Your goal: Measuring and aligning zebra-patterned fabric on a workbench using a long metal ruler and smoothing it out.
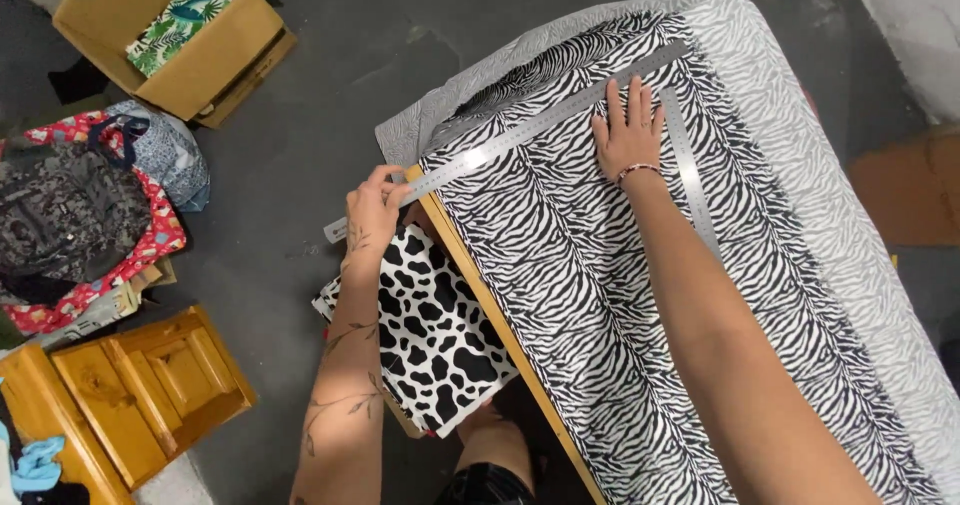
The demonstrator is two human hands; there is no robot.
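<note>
We have a long metal ruler point(520, 137) lying slantwise across the zebra-print fabric point(600, 295) that covers the wooden table point(470, 265), its near-left end jutting past the table's edge and its far-right end reaching toward the fabric's far border. It looks to us thin, stiff and smooth, likely to skate on the cloth unless pressed flat, so the best hold seems to be downward pressure along its length plus a pinch at the overhanging end. The fabric itself looks light and limp, apt to wrinkle or creep under a sliding edge. Our right hand point(628, 135) lies flat, fingers point(633, 100) spread and straight, palm down on the cloth with the fingertips touching the ruler; it grips nothing. A second metal strip point(690, 175) runs from just right of that hand toward us. Our left hand point(375, 210) is at the table's left corner, fingers curled around the ruler's overhanging end. Below the table edge hangs a cow-print piece point(430, 335). On the grey floor point(300, 115) to the left sit a cardboard box point(170, 45) holding leaf-print material, a heap of patterned bags point(90, 215), and a wooden cabinet door point(140, 395).
</note>
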